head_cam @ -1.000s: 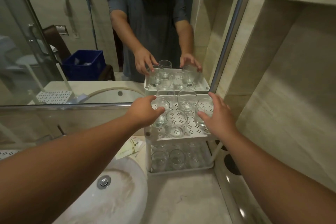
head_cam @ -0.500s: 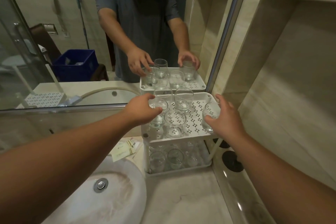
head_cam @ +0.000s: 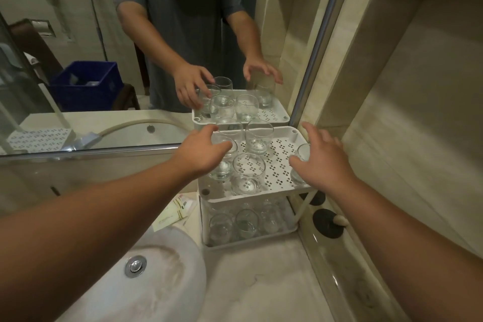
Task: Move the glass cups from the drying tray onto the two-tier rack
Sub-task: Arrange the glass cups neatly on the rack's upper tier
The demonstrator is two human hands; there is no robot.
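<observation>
A white two-tier rack point(head_cam: 277, 165) stands on the counter against the mirror. Several clear glass cups stand on its perforated top tier, among them one at the front middle point(head_cam: 248, 172) and one at the back point(head_cam: 258, 138). Several more glass cups point(head_cam: 245, 223) fill the lower tier. My left hand point(head_cam: 203, 155) is closed around a glass cup point(head_cam: 222, 172) at the left of the top tier. My right hand point(head_cam: 322, 162) has its fingers spread over a glass cup point(head_cam: 302, 154) standing at the tier's right edge, the thumb against it.
A white sink basin point(head_cam: 162, 282) with a metal drain point(head_cam: 135, 266) lies at the lower left. Paper packets point(head_cam: 173, 213) lie beside the rack. Two black round discs point(head_cam: 326, 222) sit on the ledge to the right, close to the tiled wall. The mirror point(head_cam: 104, 125) is directly behind.
My right hand carried its glass cup to the right edge of the top tier and its fingers have spread apart. My left hand stays closed on the left glass cup.
</observation>
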